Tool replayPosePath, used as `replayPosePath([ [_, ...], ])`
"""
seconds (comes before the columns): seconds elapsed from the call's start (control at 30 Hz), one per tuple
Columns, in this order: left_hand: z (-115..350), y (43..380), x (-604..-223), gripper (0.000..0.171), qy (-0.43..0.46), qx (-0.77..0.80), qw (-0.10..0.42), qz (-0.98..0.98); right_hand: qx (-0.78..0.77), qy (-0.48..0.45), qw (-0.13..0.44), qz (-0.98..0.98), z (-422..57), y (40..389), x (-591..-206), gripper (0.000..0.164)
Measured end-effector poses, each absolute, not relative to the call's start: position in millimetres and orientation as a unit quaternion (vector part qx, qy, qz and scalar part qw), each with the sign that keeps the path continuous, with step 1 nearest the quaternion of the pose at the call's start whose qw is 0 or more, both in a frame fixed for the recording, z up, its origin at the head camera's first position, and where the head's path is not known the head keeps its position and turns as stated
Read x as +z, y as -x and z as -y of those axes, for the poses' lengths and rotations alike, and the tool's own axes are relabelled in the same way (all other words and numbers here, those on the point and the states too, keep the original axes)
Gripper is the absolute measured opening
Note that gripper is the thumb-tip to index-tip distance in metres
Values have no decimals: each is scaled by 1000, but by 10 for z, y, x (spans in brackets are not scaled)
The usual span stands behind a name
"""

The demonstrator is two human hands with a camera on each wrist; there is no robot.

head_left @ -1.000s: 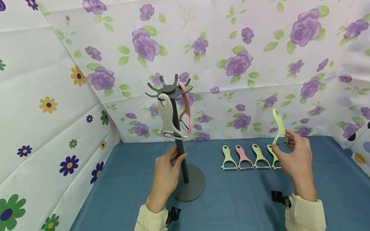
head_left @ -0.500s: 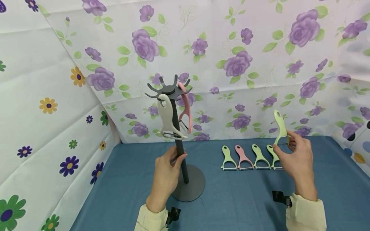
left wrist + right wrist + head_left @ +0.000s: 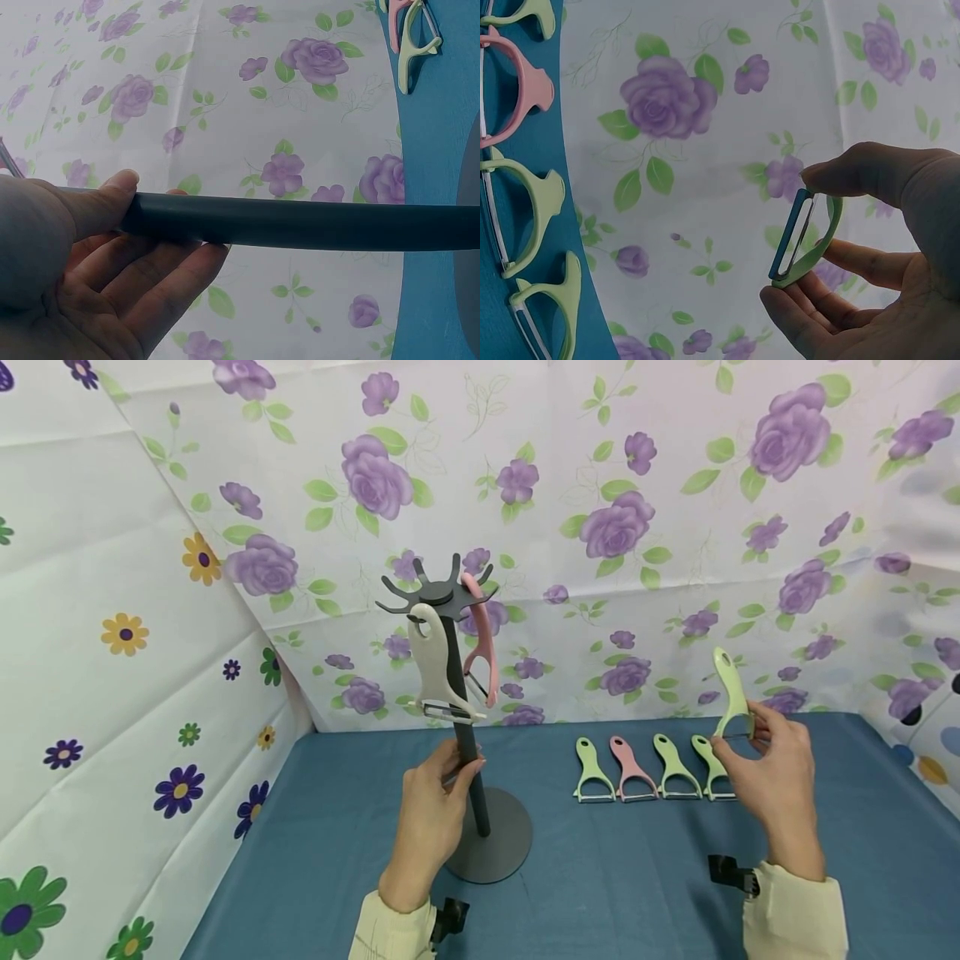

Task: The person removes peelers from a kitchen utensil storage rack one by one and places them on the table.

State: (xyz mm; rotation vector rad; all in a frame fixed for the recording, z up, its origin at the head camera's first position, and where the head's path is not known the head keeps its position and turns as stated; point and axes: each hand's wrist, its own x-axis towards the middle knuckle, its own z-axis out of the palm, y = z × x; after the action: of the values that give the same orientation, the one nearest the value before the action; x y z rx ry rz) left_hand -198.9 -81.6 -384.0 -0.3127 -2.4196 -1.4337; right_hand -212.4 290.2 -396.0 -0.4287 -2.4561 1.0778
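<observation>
My left hand (image 3: 429, 827) grips the dark post of a hook stand (image 3: 480, 810) between thumb and fingers; the left wrist view shows the same post (image 3: 315, 223) crossing the palm side. From the stand's hooks hang a light grey peeler (image 3: 431, 660) and a pink peeler (image 3: 483, 643). Off to the right, my right hand (image 3: 776, 777) pinches a green peeler (image 3: 729, 683) by its blade end, handle pointing up, above the table. In the right wrist view, thumb and fingers hold this peeler (image 3: 821, 247) at the two sides of its head.
On the blue table (image 3: 600, 885) lies a row of peelers: a green peeler (image 3: 589, 764), a pink peeler (image 3: 628, 762), another green peeler (image 3: 673, 762), and a further green peeler (image 3: 708, 756) partly behind my right hand. A flowered cloth (image 3: 555, 527) stands behind.
My right hand has shifted slightly right and down with the green peeler. The left hand, the stand and the hanging peelers have not visibly moved.
</observation>
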Motion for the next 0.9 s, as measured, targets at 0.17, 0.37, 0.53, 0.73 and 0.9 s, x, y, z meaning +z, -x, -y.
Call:
replayPosePath([
  [0.17,812,1982,-3841,18,106,-498,155,847,384,162,206,886,-2920,2135,-3983,70],
  [0.37,813,1985,-3846,17,108,-500,155,845,384,161,201,887,-2938,2135,-3990,71],
  [0.53,811,1987,-3839,17,109,-500,155,845,386,163,197,886,-2944,2138,-3996,71],
  [0.73,813,1987,-3835,17,108,-499,154,846,384,162,192,888,-2956,2147,-4028,71],
  [0.9,809,1984,-3836,17,108,-499,155,846,382,164,192,889,-2968,2158,-4052,70],
])
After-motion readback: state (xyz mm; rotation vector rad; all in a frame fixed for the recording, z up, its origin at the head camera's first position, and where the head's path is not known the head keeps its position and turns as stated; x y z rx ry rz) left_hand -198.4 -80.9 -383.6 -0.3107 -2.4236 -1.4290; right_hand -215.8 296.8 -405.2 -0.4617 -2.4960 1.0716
